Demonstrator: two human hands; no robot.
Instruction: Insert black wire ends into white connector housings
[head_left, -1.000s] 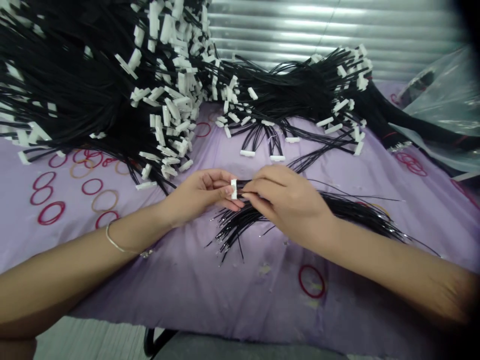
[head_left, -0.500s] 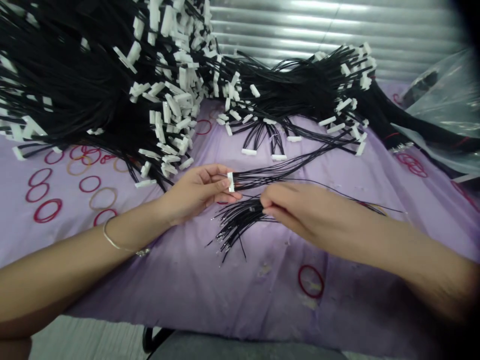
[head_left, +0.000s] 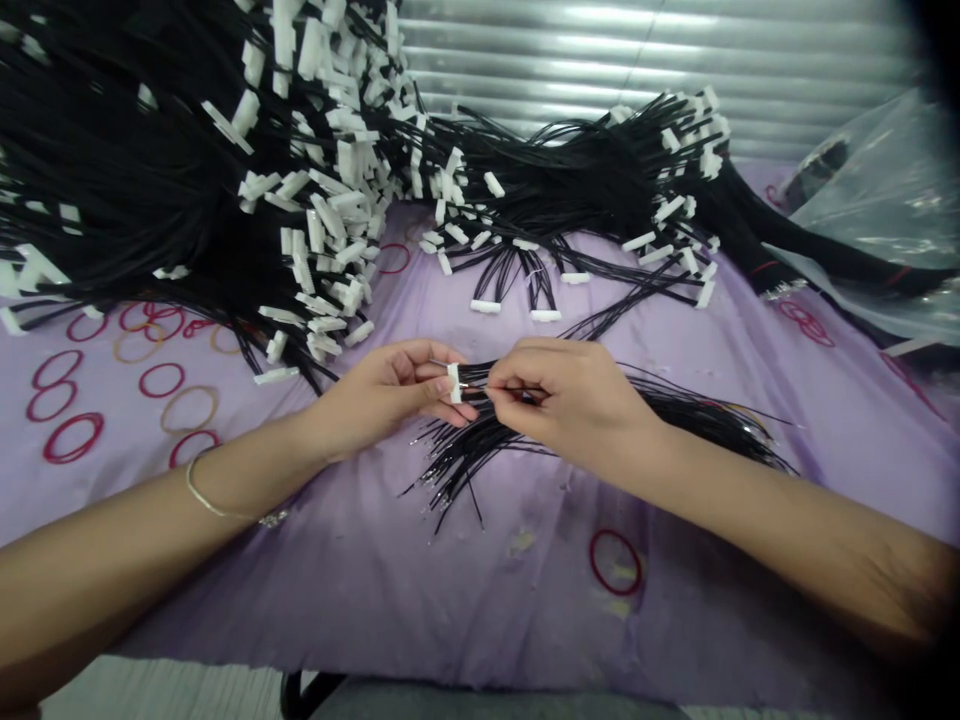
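My left hand (head_left: 379, 390) pinches a small white connector (head_left: 454, 382) with black wires running out of its right side. My right hand (head_left: 566, 395) is closed in a pinch on a thin black wire (head_left: 499, 386), its tip right at the connector. Under both hands lies a loose bundle of black wires (head_left: 469, 455) with bare metal ends, spread on the purple cloth (head_left: 360, 560).
A big heap of finished black harnesses with white connectors (head_left: 225, 180) fills the back left; a second heap (head_left: 622, 180) lies at the back centre. Red and tan rubber bands (head_left: 71, 435) are scattered left, one (head_left: 615, 562) near front. A clear plastic bag (head_left: 870, 220) sits far right.
My right hand dropped to the loose bundle half a second ago, picked a wire, and has come back up to the connector. The left hand stayed nearly still.
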